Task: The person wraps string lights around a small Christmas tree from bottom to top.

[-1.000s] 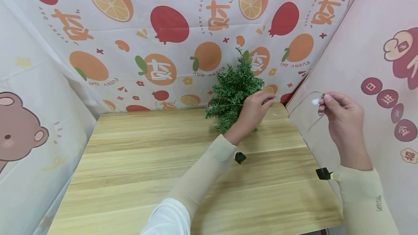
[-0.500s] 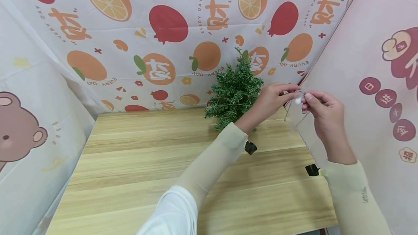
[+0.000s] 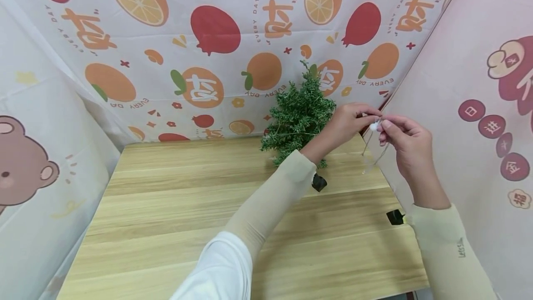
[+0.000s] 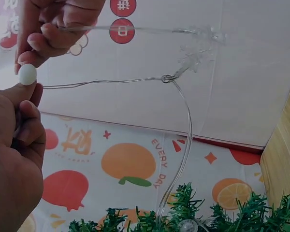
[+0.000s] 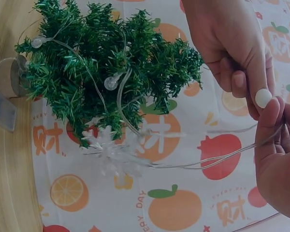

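Note:
Past the right side of a small green artificial tree (image 3: 297, 117), my two hands meet at the fingertips. My left hand (image 3: 345, 121) pinches a string of lights (image 4: 101, 82) right at a white ball-shaped bulb (image 4: 27, 74). From the other side my right hand (image 3: 412, 145) grips the same clear wire with thumb and fingers. Loops of wire sag below the hands, and a clear snowflake (image 5: 106, 150) hangs on them in the right wrist view. Back on the branches, the wire winds on with round clear bulbs (image 5: 112, 82).
The tree stands at the back right of a wooden table (image 3: 200, 198), on a round wooden base (image 5: 7, 77). A clear box (image 5: 4, 112) lies beside that base. Fruit-printed cloth (image 3: 162, 54) hangs close behind, and a pink-white cloth (image 3: 470, 161) runs along the right edge.
My left hand has moved right, away from the tree, to the white bulb. My right hand has come left with the wire, and the fingertips now meet.

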`<state>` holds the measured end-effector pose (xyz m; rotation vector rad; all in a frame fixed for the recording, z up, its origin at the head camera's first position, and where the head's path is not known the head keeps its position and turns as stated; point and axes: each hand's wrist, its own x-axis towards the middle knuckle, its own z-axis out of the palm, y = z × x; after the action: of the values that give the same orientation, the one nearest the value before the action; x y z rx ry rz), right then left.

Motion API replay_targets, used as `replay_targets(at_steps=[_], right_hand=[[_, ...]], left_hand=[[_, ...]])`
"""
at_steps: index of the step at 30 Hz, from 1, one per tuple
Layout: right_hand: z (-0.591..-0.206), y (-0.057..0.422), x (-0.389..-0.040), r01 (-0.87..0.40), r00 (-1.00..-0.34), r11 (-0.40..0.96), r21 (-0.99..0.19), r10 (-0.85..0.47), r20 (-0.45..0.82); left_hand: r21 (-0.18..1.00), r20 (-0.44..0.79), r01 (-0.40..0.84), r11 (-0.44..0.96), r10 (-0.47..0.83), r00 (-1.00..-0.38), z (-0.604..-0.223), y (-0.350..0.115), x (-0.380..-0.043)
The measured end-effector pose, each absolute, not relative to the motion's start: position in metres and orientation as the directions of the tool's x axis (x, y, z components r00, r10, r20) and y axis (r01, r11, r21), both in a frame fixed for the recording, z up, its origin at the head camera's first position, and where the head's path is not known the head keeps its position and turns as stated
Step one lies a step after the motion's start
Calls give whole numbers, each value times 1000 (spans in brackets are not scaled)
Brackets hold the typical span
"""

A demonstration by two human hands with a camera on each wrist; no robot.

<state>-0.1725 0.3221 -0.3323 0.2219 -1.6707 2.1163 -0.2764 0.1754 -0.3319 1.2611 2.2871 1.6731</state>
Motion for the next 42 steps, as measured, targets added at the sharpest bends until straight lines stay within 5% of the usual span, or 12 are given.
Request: replay_targets(at_steps=[16,42], right_hand=[[-341,307,-168,-404,-906,-78,-911,173,387],[-324,265,-205,-404,-898,-103,-909,234,372]], left_hand=[[844,408,525,114,498,-765,-303,170,-322],[763,374,524,377,403,-835,-241,144,-385]])
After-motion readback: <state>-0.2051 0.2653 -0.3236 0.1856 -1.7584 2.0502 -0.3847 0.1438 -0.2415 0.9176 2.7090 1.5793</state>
